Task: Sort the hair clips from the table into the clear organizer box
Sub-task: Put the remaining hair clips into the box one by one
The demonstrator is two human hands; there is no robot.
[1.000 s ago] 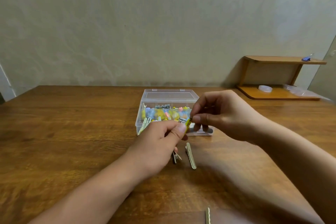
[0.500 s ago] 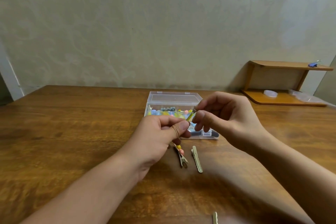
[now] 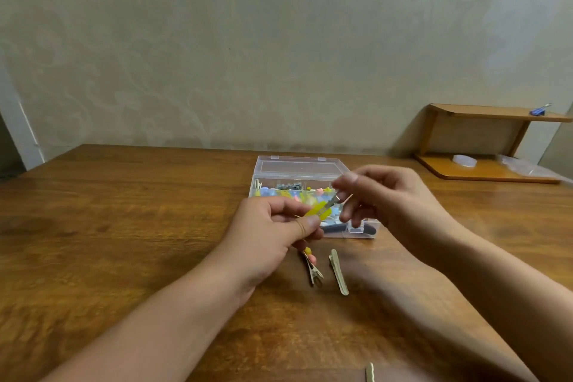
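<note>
While left hand (image 3: 273, 228) pinches, yellow clip (image 3: 317, 211) juts rightward.

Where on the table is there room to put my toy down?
The wide bare wood left of the box and the left hand is free. So is the strip behind the box, up to the wall. It is crowded in front of the box: both hands work there, the right hand too, with a beaded clip and a plain clip lying below.

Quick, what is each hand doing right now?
Left hand: pinching the yellow hair clip.
Right hand: fingers curled at the clip's metal tip; whether it grips cannot be told.
</note>
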